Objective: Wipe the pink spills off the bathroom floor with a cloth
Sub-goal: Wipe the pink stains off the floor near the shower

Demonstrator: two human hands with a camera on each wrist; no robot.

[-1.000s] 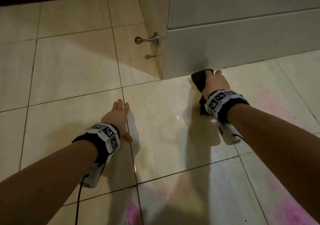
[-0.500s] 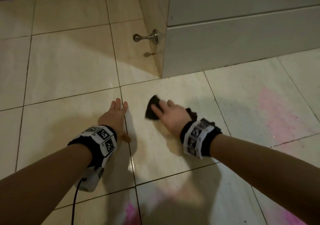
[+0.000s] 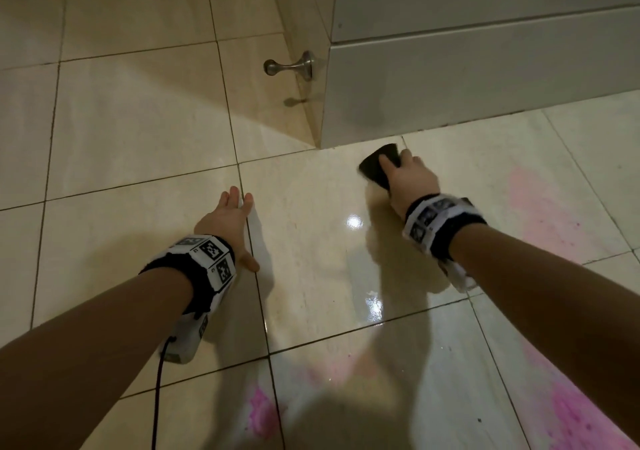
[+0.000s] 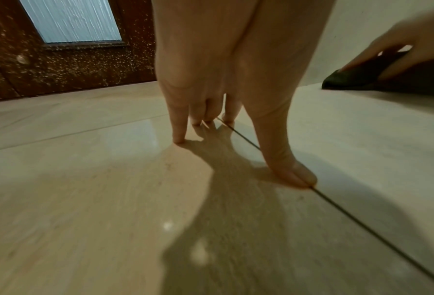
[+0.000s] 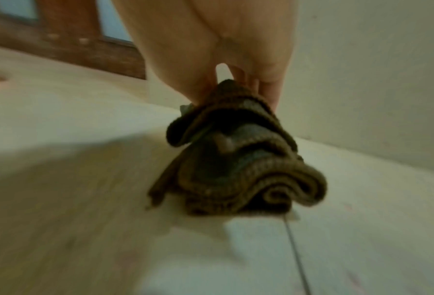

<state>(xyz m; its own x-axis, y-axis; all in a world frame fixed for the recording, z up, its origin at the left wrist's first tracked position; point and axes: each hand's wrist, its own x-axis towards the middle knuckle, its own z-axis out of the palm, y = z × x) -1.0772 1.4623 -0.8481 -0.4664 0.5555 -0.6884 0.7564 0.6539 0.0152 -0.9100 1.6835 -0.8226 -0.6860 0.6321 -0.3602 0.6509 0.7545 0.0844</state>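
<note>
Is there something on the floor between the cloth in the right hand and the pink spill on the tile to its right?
Nothing visible. The right hand holds the dark cloth on the floor, and only bare tile lies between it and the pink spill.

The right hand (image 3: 412, 179) covered most of the dark cloth (image 3: 375, 165) in the head view, so only its end toward 11 o'clock showed. The right wrist view was blurred, and the cloth (image 5: 238, 169) hid the fingertips there. Pink spills (image 3: 585, 422) at 5 o'clock ran off the lower edge. The door (image 4: 66, 59) was cut off at the top.
</note>
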